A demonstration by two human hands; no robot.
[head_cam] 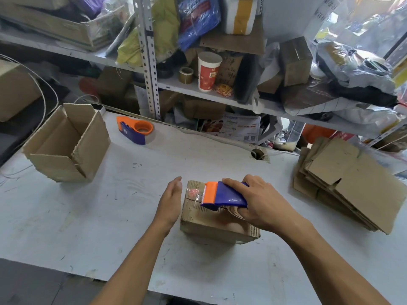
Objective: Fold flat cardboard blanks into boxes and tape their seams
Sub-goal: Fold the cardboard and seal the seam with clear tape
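A small folded cardboard box (pixel 211 225) stands on the white table (pixel 110 216) in front of me, flaps closed on top. My right hand (pixel 259 201) grips a blue and orange tape dispenser (pixel 222 195) that lies on the box top, its orange blade end over the seam where clear tape shows. My left hand (pixel 170 201) rests with straight fingers against the box's left side. A stack of flat cardboard blanks (pixel 356 183) lies at the right of the table.
An open-topped folded box (pixel 66 142) stands at the table's left. A second blue and orange tape dispenser (pixel 135 129) lies at the back. Metal shelving (pixel 149 62) crowded with bags, boxes, a paper cup (pixel 208 71) and a tape roll rises behind the table.
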